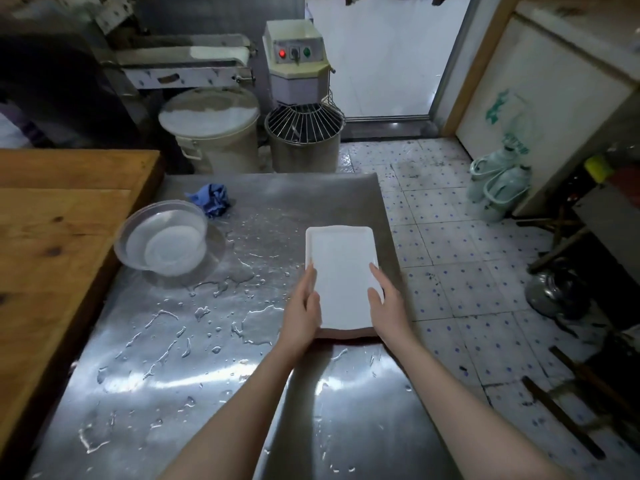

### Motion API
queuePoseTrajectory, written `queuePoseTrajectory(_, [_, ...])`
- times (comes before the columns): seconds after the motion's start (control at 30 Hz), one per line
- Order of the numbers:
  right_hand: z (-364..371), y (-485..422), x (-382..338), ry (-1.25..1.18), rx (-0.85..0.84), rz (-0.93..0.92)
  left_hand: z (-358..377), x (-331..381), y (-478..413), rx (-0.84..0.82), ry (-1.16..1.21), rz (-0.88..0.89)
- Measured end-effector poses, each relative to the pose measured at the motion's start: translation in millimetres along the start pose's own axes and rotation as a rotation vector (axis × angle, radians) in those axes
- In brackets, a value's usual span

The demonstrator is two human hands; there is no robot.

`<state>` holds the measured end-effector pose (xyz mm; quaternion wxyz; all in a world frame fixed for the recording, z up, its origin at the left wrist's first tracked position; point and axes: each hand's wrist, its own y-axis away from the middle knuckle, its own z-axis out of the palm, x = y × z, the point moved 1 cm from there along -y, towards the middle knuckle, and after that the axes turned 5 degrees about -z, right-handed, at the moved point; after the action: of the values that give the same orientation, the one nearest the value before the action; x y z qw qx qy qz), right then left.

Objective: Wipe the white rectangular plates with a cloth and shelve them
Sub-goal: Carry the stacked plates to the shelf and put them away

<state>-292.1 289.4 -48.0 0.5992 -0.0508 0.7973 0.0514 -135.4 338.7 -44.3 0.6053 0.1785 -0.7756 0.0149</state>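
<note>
My left hand [304, 306] and right hand [387, 304] each have a grip on a long side of the white rectangular plate [341, 271] by the right edge of the wet steel table [173, 375], where water could let it slip onto the tiled floor [450, 237].

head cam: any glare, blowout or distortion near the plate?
Head view: doorway blown out white; white plate nearly featureless, rim faint; glare streaks on the wet steel table; back left corner dark; wide-angle curves the edges; left hand and right hand sharp.
</note>
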Motion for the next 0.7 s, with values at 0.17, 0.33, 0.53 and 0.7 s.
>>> queuePoseTrajectory(0.17, [3, 50, -4, 0.003, 0.009, 0.029, -11, -12, 39, -0.046, -0.007, -0.005])
queuePoseTrajectory(0.33, [9, 99, -3, 0.045, 0.026, 0.062, -22, -21, 80, -0.064, -0.057, -0.010])
queuePoseTrajectory(0.53, [11, 138, -1, 0.103, 0.030, 0.084, -31, -22, 117, -0.096, -0.124, 0.016])
queuePoseTrajectory(0.7, [10, 156, -2, 0.097, 0.026, 0.072, -36, -31, 133, -0.175, -0.197, 0.039])
